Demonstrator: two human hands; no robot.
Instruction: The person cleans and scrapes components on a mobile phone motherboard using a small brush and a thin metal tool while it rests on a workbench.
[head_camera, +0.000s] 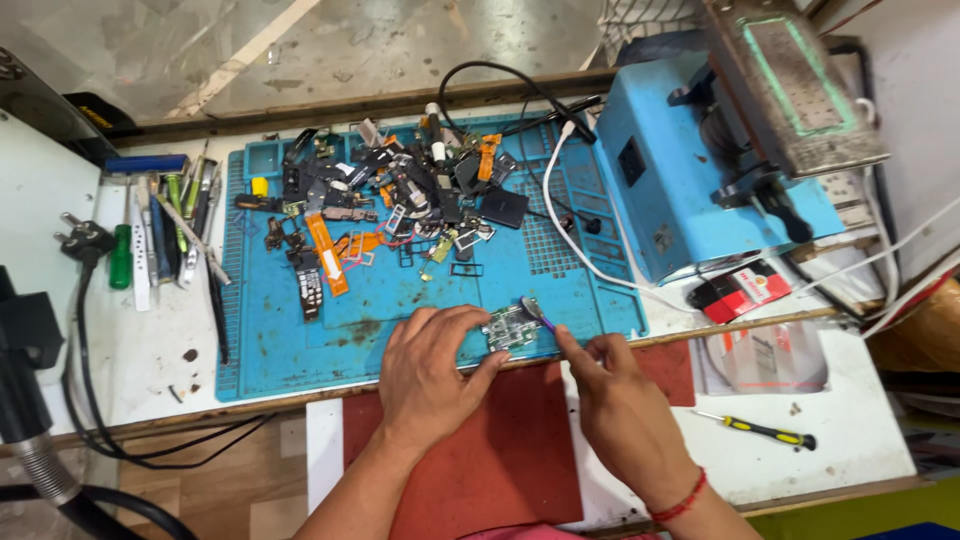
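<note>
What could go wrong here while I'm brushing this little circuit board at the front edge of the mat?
1. The circuit board sits near the front edge of the blue mat, steadied only by the left hand; a hard stroke from the purple brush in the right hand might push it off.
2. The pile of loose parts lies close behind; small pieces could get mixed up.

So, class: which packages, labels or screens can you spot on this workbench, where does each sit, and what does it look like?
Small box: right of the blue mat, beside the blue machine; flat, red, black and white.
Clear plastic packet: just below that box, on the white bench; see-through, with a red and white printed card inside.
No screens in view.
</note>
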